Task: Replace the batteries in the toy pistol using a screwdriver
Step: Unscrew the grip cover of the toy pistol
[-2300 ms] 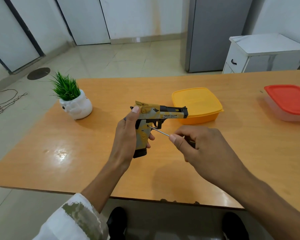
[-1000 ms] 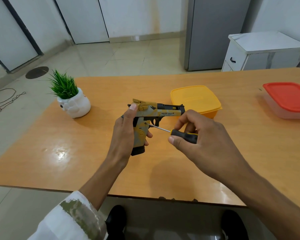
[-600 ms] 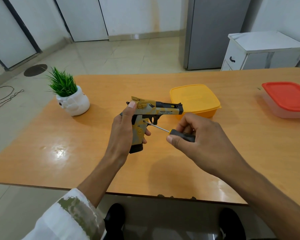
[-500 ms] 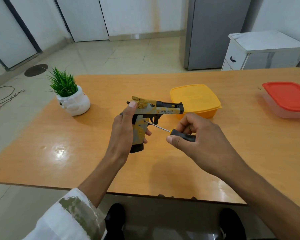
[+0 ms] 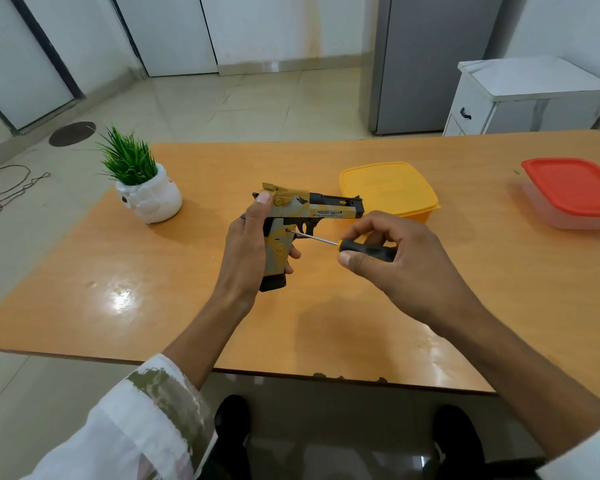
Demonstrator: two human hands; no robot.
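A yellow, grey and black toy pistol [image 5: 302, 216] is held upright above the wooden table [image 5: 499, 271], barrel pointing right. My left hand [image 5: 245, 251] grips its handle from the left, thumb up along the rear of the slide. My right hand [image 5: 395, 258] pinches the black and yellow handle of a small screwdriver [image 5: 354, 247]. Its thin metal shaft runs left, and the tip sits on the upper part of the pistol's grip, just behind the trigger.
A yellow lidded box [image 5: 388, 190] stands just behind the pistol. At the right edge is a clear box with a red lid [image 5: 572, 192]. A small green plant in a white pot [image 5: 142, 188] is at the back left. A white cabinet [image 5: 530, 95] stands beyond the table.
The fingers of my right hand have shifted round the screwdriver handle, showing more of it. The tip stays on the same spot of the grip. My left hand and the pistol have barely moved.
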